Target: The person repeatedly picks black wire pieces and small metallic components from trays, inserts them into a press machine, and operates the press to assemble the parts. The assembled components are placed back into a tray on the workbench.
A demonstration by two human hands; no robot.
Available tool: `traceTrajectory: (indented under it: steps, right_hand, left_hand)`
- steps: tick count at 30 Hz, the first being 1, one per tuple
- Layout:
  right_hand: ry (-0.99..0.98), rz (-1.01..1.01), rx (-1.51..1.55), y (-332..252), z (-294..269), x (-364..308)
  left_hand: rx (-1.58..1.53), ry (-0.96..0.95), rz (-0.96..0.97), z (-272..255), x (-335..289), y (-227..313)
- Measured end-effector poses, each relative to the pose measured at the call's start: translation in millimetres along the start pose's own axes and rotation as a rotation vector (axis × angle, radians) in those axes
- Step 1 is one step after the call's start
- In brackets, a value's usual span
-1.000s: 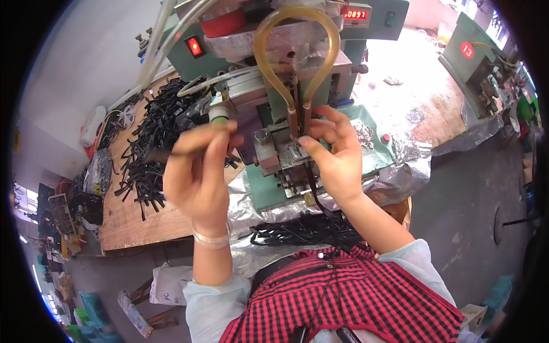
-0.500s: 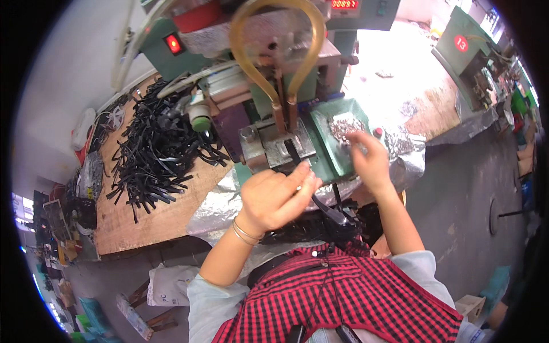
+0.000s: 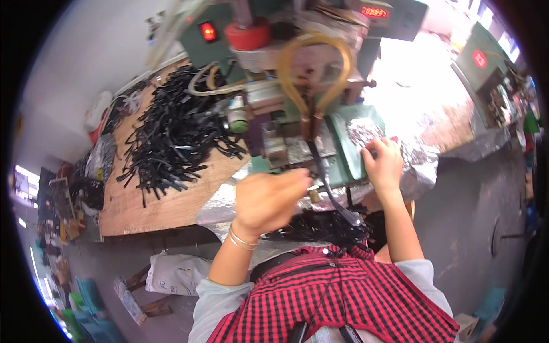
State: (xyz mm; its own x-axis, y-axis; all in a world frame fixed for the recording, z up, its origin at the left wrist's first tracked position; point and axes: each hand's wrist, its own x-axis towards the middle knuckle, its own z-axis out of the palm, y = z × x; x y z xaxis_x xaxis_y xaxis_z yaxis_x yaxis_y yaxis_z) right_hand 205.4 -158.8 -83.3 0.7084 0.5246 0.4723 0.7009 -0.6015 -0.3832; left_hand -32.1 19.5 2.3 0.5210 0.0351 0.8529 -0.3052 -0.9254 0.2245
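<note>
**Black strip at the press, small parts off to the right**

Seen from above: left hand (image 3: 269,200) hovering low in front of the green bench press (image 3: 297,123), curled into a loose fist, knuckles up, two thin bangles at the wrist. Pinched, apparently, at the fingertips: one end of a black strip (image 3: 329,188); the grip itself hidden behind the knuckles, so hard to say how firmly held. Long axis of the strip running from the press jaw just below the amber tube loop (image 3: 314,68) down and to the right, toward the lap, ending near a heap of finished black strips (image 3: 320,226) gathered against the red checked shirt.

Right hand (image 3: 382,163) reaching farther out and to the right, palm down, fingers bent and spread over the green tray (image 3: 343,146), tips touching or just above the pile of small shiny metal bits (image 3: 361,130). Whether anything is picked up between those fingers: cannot tell, tips blurred.

Key relation: strip lying between the two hands, much nearer the left, just beside its fingers; metal bits lying up and to the right of the strip, directly under the right hand. Press jaw standing above and between both, closer to the left hand.

Elsewhere: large loose pile of uncut black strips (image 3: 174,137) on the wooden table (image 3: 160,208) well to the left, crumpled foil sheet (image 3: 420,166) draped over the bench edge.
</note>
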Motion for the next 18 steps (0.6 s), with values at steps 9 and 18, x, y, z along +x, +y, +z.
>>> traceTrajectory:
  steps: [9, 18]
  right_hand:
    - [0.088, 0.039, 0.402, -3, 3, 2]
    - [0.104, 0.114, 0.551, 4, 6, -9]
  left_hand:
    - [-0.488, 0.624, -0.45, -114, 153, -93]
    - [-0.537, 0.483, -0.45, -129, 177, -113]
